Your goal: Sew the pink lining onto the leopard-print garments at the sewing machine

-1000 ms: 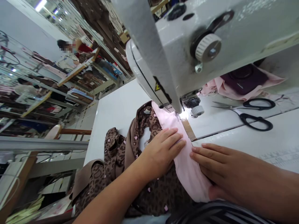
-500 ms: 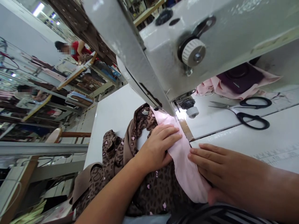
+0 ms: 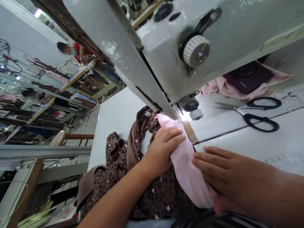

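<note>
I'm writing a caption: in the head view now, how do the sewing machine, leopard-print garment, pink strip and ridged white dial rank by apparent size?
1. Sewing machine
2. Leopard-print garment
3. Pink strip
4. Ridged white dial

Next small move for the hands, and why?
Probably guide the pink fabric strip slightly toward the sewing machine: the strip's far end lies by the lit needle area, partly hidden, while the left hand lies on it just short of there and the right hand has fingertips at its edge, so both seem placed to steer it.
</note>
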Available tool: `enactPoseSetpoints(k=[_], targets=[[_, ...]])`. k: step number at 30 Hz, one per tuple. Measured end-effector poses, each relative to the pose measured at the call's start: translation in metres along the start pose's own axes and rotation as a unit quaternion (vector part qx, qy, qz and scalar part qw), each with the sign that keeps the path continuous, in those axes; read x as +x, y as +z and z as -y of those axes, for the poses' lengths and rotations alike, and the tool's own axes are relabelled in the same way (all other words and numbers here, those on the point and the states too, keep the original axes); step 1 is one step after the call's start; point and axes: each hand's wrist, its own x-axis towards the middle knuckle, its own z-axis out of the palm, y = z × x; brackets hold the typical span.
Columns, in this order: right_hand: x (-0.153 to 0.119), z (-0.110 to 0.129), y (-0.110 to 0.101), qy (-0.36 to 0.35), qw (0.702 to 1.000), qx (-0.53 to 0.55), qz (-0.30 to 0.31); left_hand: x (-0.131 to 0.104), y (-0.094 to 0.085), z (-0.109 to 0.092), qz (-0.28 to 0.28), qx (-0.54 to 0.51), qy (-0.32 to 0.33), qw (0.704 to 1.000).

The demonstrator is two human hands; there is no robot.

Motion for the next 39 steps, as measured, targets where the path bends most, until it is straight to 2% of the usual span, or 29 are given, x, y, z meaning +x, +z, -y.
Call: enactPoseSetpoints(k=[6, 12, 18, 21, 24, 26, 28, 32, 36, 39], targets=[[0.001, 0.001, 0.0, -0.004, 1.0, -0.014, 0.003, 0.002, 0.002, 0.003, -0.03, -0.002, -0.008, 1.0], [0.001, 0.002, -0.001, -0.011, 1.0, -0.025, -0.001, 0.001, -0.002, -0.002, -0.012, 0.07, 0.051, 0.996], [0.006, 0.002, -0.002, -0.019, 0.999, -0.034, 0.005, 0.008, -0.005, -0.004, 0.0, 0.067, 0.029, 0.997], [0.004, 0.002, 0.007, -0.018, 0.999, -0.043, 0.006, 0.009, -0.012, -0.009, 0.028, 0.091, 0.061, 0.994], [0.005, 0.004, 0.013, -0.007, 0.999, -0.047, -0.024, 0.008, -0.019, -0.018, 0.041, 0.104, 0.109, 0.988], [0.006, 0.006, 0.015, 0.016, 0.998, -0.041, -0.034, 0.007, -0.021, -0.024, 0.034, 0.11, 0.127, 0.985], [0.008, 0.007, 0.015, 0.033, 0.999, -0.032, -0.019, 0.005, -0.02, -0.028, 0.031, 0.122, 0.13, 0.983], [0.007, 0.004, 0.016, 0.012, 0.999, -0.038, -0.014, 0.001, -0.014, -0.032, 0.027, 0.158, 0.126, 0.979], [0.004, -0.002, 0.015, -0.008, 0.999, -0.033, -0.022, -0.001, -0.01, -0.032, -0.013, 0.17, 0.113, 0.979], [0.006, -0.004, 0.011, 0.003, 0.999, -0.026, -0.019, 0.002, -0.01, -0.03, -0.025, 0.159, 0.101, 0.982]])
